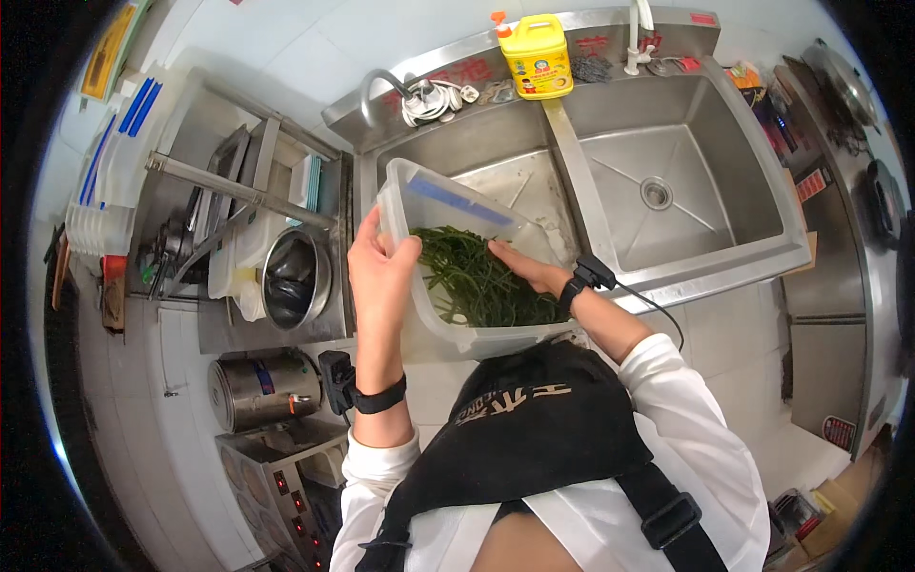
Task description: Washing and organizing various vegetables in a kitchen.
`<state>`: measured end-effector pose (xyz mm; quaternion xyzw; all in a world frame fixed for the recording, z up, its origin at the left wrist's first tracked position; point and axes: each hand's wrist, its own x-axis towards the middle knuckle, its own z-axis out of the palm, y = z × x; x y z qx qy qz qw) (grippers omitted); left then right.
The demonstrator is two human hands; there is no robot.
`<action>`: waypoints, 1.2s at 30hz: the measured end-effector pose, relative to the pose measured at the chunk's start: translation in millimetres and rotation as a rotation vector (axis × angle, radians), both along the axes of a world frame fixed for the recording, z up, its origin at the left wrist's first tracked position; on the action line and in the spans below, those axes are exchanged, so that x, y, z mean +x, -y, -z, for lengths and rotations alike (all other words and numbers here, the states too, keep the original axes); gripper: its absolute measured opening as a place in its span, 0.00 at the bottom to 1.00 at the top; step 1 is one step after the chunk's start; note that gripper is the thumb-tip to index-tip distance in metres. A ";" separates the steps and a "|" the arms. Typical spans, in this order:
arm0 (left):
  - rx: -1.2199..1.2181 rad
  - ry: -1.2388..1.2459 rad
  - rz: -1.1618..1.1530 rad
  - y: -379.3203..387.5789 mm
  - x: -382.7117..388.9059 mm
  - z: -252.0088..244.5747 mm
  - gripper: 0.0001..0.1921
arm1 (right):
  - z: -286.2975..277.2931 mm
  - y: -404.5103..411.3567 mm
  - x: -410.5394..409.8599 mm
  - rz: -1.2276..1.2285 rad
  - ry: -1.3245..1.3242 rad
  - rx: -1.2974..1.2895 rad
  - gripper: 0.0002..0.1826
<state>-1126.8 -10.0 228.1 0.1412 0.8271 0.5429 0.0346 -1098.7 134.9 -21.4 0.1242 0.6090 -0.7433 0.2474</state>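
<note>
A translucent plastic tub (457,337) is tilted over the near edge of the left sink basin. Dark green strands, perhaps seaweed or a leafy vegetable, lie as a heap (486,279) inside it. My left hand (379,264) grips the tub's left rim, thumb over the edge. Inside the tub, my right hand (525,267) rests flat against the green strands with its fingers extended, not closed around them. Both wrists wear black straps with small devices.
The steel double sink (597,207) has a right basin with a drain. A yellow detergent jug (540,61) stands at its back ledge, near a curved faucet (382,82). To the left, a steel bowl (322,286) sits on a shelf unit; a metal pot (246,393) is below.
</note>
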 end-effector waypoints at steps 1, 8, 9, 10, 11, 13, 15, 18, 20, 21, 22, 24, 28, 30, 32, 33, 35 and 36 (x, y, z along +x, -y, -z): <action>0.015 0.002 0.006 -2.0 0.4 0.1 0.30 | -2.4 -0.6 0.2 0.028 0.008 -0.028 0.55; -0.059 -0.006 0.028 -11.0 0.0 0.2 0.30 | 4.7 -5.0 -3.6 0.063 0.025 -0.081 0.55; -0.058 -0.006 0.030 -12.1 -0.3 0.2 0.30 | 4.4 -5.2 -3.1 0.065 0.025 -0.081 0.55; -0.056 -0.023 0.041 -13.3 -0.5 0.5 0.30 | 4.2 -5.1 -2.7 0.070 0.022 -0.082 0.55; -0.055 -0.039 0.050 -14.2 -0.9 0.8 0.30 | 4.0 -4.6 -2.6 0.073 0.019 -0.084 0.55; -0.085 -0.051 0.047 -15.6 -3.4 2.0 0.30 | 8.8 -3.3 -3.9 0.080 0.019 -0.087 0.56; -0.115 -0.062 0.045 -17.8 -4.9 2.4 0.30 | 21.4 -1.9 -7.4 0.089 0.019 -0.092 0.56; -0.061 -0.025 0.105 -30.2 -1.2 -0.8 0.30 | 60.0 -8.1 -18.1 0.069 0.022 -0.222 0.56; -0.064 -0.032 0.118 -35.3 2.5 -4.6 0.30 | 73.0 -8.9 -22.9 0.039 0.083 -0.295 0.56; -0.065 -0.033 0.108 -32.1 0.5 -3.4 0.30 | 67.3 -4.8 -23.3 0.028 0.083 -0.295 0.56; -0.076 -0.023 0.106 -29.5 -2.3 -1.4 0.30 | 61.7 -0.9 -22.4 0.131 0.088 -0.300 0.48; -0.085 -0.015 0.113 -29.8 -4.1 0.0 0.30 | 60.0 -0.2 -22.8 0.243 0.091 -0.302 0.40; -0.072 -0.071 0.114 -37.4 -4.8 3.7 0.31 | 55.5 -11.2 -19.6 0.242 0.114 -0.336 0.40; -0.098 -0.089 0.084 -25.2 -13.0 10.9 0.32 | 15.4 -9.9 -4.1 0.181 -0.022 -0.148 0.39; -0.069 -0.052 0.170 -36.1 -12.5 12.7 0.32 | 9.5 -24.5 26.3 0.098 -0.378 0.135 0.34; -0.036 -0.019 0.239 -51.5 -4.1 9.5 0.31 | 36.7 -40.8 32.7 0.025 -0.589 0.252 0.30; 0.023 -0.005 0.213 -55.5 7.6 2.2 0.30 | 51.2 -39.2 23.9 0.008 -0.609 0.172 0.46; -0.033 0.069 0.152 -30.9 -2.2 -0.1 0.30 | -3.6 -27.8 21.4 -0.050 -0.207 -0.173 0.38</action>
